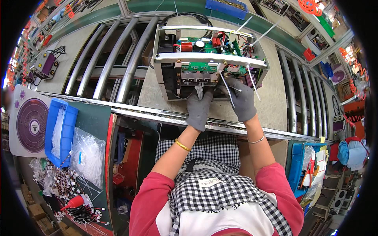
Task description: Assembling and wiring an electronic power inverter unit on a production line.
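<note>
An open-framed electrical machine (210, 59) with green circuit boards and metal rails stands in front of me. Both my hands wear grey gloves and reach into its near lower side. My left hand (199, 110) is closed, its fingers pinched around something pale and thin that I cannot make out. Close by on the right, my right hand (243, 103) curls inward, its fingertips partly hidden at the machine's wiring. A white cable tie (227, 88) hangs down across that hand. Another tie (253, 82) dangles beside it, and others stick up from the far rail.
Metal rollers (136, 59) flank the board under the machine. On the left are a fan (33, 124), a blue bin (61, 135), a bag of cable ties (87, 155), wire connectors and a red-handled tool (74, 202). A blue tray (296, 169) stands right; a co-worker (353, 151) is beyond.
</note>
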`<state>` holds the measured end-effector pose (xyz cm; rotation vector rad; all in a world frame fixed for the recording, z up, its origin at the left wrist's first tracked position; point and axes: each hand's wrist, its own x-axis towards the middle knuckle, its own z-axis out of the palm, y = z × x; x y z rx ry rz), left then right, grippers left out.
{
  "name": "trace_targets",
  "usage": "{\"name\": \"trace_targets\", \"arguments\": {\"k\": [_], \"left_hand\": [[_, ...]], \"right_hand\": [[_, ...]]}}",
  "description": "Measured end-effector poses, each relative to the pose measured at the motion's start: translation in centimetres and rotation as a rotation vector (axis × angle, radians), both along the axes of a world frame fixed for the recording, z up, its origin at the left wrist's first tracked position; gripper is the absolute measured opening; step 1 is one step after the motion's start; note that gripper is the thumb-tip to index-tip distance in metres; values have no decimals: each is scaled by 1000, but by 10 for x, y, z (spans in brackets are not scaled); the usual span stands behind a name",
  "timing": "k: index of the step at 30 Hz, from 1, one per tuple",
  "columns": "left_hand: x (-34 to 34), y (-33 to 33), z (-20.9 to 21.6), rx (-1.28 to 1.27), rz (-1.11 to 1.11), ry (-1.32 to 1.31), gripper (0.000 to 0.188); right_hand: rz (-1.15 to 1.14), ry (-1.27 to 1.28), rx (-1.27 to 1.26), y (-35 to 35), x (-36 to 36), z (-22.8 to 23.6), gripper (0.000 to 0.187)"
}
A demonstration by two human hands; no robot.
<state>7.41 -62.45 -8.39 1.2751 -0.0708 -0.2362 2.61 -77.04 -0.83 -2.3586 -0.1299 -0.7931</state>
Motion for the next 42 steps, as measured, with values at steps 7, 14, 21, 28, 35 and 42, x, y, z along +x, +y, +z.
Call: {"name": "trace_targets", "arguments": {"k": [7, 14, 21, 28, 35, 42], "left_hand": [[0, -1, -1, -1, 10, -10, 15], [0, -7, 3, -13, 83, -27, 19], [2, -2, 5, -8, 98, -56, 18], [10, 10, 1, 292, 9, 51, 25], [9, 11, 5, 354, 56, -120, 23], [9, 18, 21, 240, -75, 39, 22]], "right_hand": [[25, 31, -139, -10, 1, -2, 23], [30, 38, -105, -6, 1, 2, 23], [-41, 136, -46, 1, -1, 1, 22], [-62, 82, -95, 0, 1, -5, 19], [-23, -91, -29, 1, -1, -5, 21], [-31, -51, 35, 3, -4, -6, 21]]}}
